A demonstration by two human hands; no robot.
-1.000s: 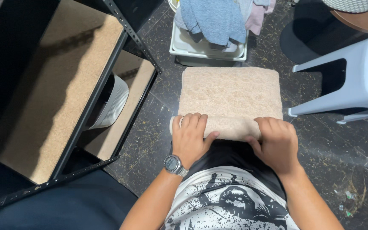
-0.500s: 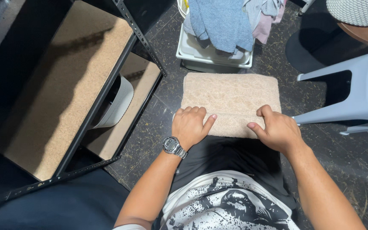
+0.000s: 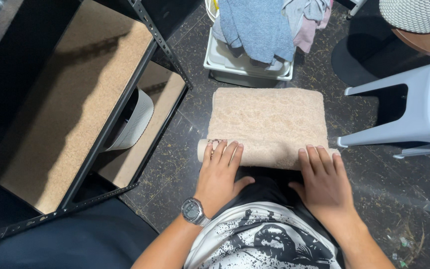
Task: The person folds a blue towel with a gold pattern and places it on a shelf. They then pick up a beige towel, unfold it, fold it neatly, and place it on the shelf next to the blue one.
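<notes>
At the bottom of the view, a printed shirt (image 3: 265, 244) in white and black is seen, and beside it a dark blue cloth (image 3: 75, 244) is spread on the left. From there both forearms are stretched forward. A grey wristwatch (image 3: 193, 211) is worn on the left wrist. The left hand (image 3: 220, 174) is laid flat, with the fingers spread a little, on the rolled near edge of a beige towel (image 3: 267, 119). The right hand (image 3: 322, 182) is also laid flat, with its fingers straight and close together, and only the fingertips are placed on the same roll. Nothing is pinched or gripped by either hand; the roll is only pressed from above.

The towel is laid on the dark speckled floor (image 3: 374, 169), directly in front of the person. Its near part is rolled into a thin tube, and its far part is still flat.

On the left, a black metal shelf (image 3: 120, 104) with brown boards is seen, and a white ribbed container (image 3: 133, 124) is kept on its lower board. On the right, near the towel, a pale blue plastic stool (image 3: 414, 109) is standing. Just behind the towel, a white plastic bin (image 3: 245, 67) is placed, and blue cloth (image 3: 257, 25) and pink cloth (image 3: 309, 35) are hung over it.
</notes>
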